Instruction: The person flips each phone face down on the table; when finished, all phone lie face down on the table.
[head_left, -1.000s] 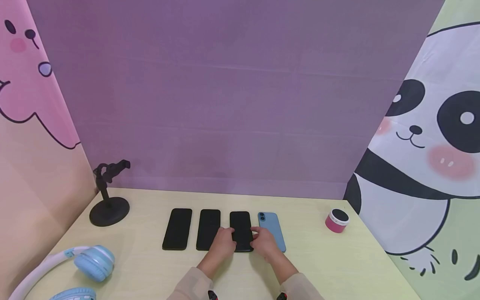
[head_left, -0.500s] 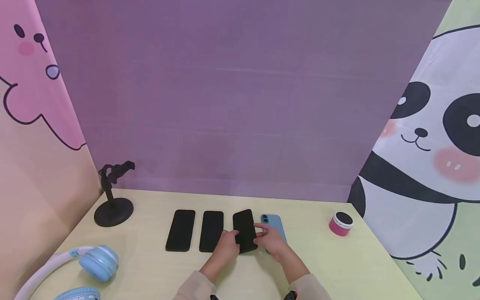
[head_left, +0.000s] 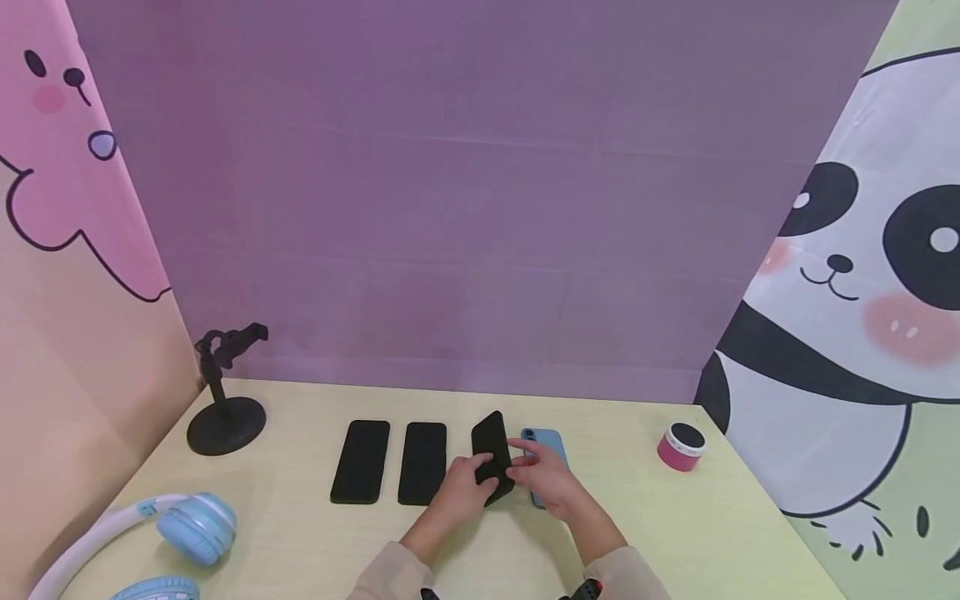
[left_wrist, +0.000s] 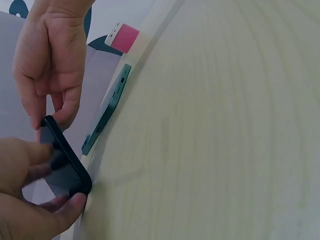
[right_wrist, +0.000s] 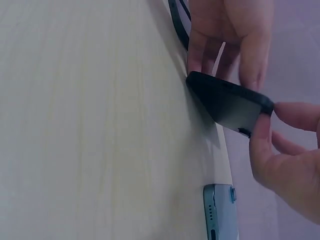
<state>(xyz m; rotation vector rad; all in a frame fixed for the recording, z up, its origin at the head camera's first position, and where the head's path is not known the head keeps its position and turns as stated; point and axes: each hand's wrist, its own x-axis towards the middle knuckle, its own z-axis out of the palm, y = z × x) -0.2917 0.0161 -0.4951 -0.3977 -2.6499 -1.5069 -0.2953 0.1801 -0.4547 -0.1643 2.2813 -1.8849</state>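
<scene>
The flat black rectangular phone (head_left: 492, 455), flat a second ago, now tilts up on its left long edge near the tabletop's (head_left: 675, 533) front-centre, long axis apparently front-to-back. Left hand (head_left: 467, 490) and right hand (head_left: 546, 477) fingers clamp its edges

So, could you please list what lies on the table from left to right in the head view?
Pale blue headphones → black phone stand → two flat black phones → tilted black phone held by both hands → blue phone → pink round speaker.
</scene>
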